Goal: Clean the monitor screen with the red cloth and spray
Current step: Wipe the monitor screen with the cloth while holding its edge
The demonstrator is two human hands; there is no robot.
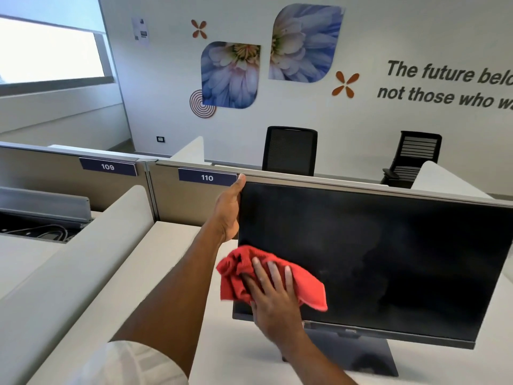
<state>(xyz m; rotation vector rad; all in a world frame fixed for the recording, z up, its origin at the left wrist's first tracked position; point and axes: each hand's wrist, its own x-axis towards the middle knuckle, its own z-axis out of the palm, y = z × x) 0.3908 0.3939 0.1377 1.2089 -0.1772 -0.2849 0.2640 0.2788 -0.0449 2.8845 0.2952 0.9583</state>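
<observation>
A black monitor (pixel 388 259) stands on a white desk, its dark screen showing faint smears. My right hand (pixel 273 298) lies flat with straight fingers on the red cloth (pixel 305 287), pressing it against the screen's lower left corner. My left hand (pixel 230 209) holds the monitor's upper left edge, thumb at the top corner and fingers hidden behind the panel. No spray bottle is in view.
The white desk (pixel 172 245) is bounded by a beige partition (pixel 177 201) labelled 110 and a white side divider (pixel 91 245). Two black office chairs (pixel 290 151) stand beyond the partition. Cables (pixel 47 234) lie in the neighbouring desk's tray at left.
</observation>
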